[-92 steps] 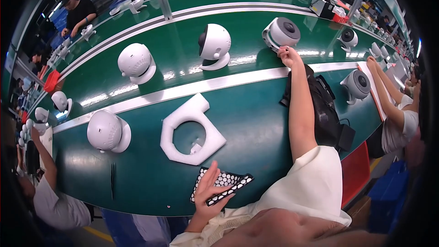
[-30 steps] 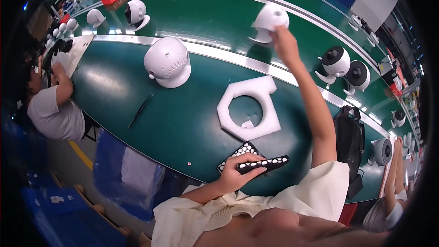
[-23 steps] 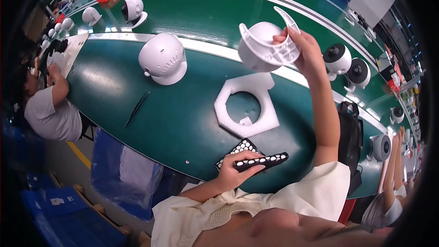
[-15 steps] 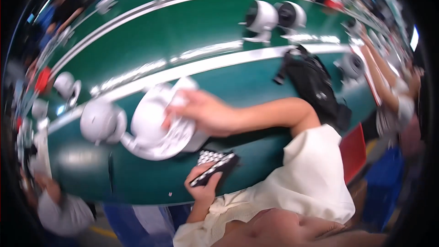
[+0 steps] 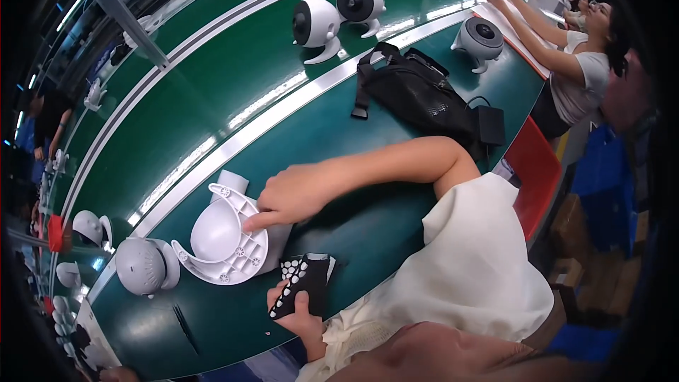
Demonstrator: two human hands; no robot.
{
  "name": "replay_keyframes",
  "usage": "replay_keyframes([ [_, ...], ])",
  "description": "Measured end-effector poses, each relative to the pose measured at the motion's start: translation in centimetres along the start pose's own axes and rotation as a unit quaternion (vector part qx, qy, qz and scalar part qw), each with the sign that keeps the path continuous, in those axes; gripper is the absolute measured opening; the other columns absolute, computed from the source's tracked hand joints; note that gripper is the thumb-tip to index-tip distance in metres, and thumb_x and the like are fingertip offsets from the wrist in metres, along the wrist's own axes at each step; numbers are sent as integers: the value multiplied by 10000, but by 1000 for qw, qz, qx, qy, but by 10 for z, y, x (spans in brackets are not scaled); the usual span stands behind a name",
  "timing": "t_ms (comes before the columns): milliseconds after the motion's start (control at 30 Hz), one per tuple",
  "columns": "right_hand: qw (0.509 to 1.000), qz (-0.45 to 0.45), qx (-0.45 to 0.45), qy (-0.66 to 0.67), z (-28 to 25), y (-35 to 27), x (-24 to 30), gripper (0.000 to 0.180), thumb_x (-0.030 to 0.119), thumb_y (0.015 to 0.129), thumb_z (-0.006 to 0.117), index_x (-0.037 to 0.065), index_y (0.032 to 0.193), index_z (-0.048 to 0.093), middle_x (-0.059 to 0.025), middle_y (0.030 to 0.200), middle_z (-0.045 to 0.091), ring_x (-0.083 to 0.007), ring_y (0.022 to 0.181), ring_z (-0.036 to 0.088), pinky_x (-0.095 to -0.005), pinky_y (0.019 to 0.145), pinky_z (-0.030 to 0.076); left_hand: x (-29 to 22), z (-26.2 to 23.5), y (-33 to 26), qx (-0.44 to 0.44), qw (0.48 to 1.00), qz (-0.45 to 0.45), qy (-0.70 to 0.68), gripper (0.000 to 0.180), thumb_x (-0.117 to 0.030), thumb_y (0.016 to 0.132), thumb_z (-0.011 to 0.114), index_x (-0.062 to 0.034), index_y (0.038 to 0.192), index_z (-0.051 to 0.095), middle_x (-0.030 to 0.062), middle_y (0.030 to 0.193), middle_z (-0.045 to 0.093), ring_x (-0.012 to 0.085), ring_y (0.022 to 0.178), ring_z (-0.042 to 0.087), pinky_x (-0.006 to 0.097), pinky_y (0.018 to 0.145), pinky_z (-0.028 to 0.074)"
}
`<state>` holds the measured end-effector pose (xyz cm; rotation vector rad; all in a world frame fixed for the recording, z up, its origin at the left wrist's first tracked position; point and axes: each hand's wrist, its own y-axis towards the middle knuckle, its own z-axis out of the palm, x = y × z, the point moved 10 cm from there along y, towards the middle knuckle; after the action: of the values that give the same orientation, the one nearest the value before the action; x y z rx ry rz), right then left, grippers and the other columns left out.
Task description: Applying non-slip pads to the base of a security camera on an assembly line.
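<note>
My right hand rests on the rim of a white round housing, index finger pressed against its ribbed edge. The housing lies dome-up on a white foam cradle on the green table. My left hand is at the near edge of the table, closed around a black strip with rows of white dots, thumb on top. The strip sits just right of the housing and does not touch it.
Left of the housing lies a second white round shell. A black bag lies behind my right forearm. Three round white units stand on the belt. A co-worker sits at the right. A black pen lies near the front edge.
My right hand reached to the belt, picked up the white housing and brought it down onto the foam cradle. My left hand kept hold of the dotted strip. The view swung.
</note>
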<state>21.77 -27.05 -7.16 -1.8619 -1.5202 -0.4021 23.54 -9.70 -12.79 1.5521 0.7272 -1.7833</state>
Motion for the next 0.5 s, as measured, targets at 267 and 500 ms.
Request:
replay_keyframes([
  [267, 856, 298, -379, -186, -219, -217, -195, 609, 529, 651, 649, 13, 961, 557, -154, 937, 578, -263, 896, 558, -353, 766, 438, 1, -5, -4, -26, 998, -9, -55, 320, -37, 607, 632, -5, 869, 451, 116, 903, 523, 182, 818, 488, 319, 799, 396],
  [500, 638, 694, -316, -107, -155, -456, -460, 1336, 590, 371, 768, 234, 1358, -59, -191, 1398, 95, -452, 1247, 140, -625, 957, 154, -4, 11, 2, -3, 1000, -6, -16, 233, -28, 611, 626, 13, 782, 473, 121, 827, 550, 186, 774, 511, 321, 789, 401],
])
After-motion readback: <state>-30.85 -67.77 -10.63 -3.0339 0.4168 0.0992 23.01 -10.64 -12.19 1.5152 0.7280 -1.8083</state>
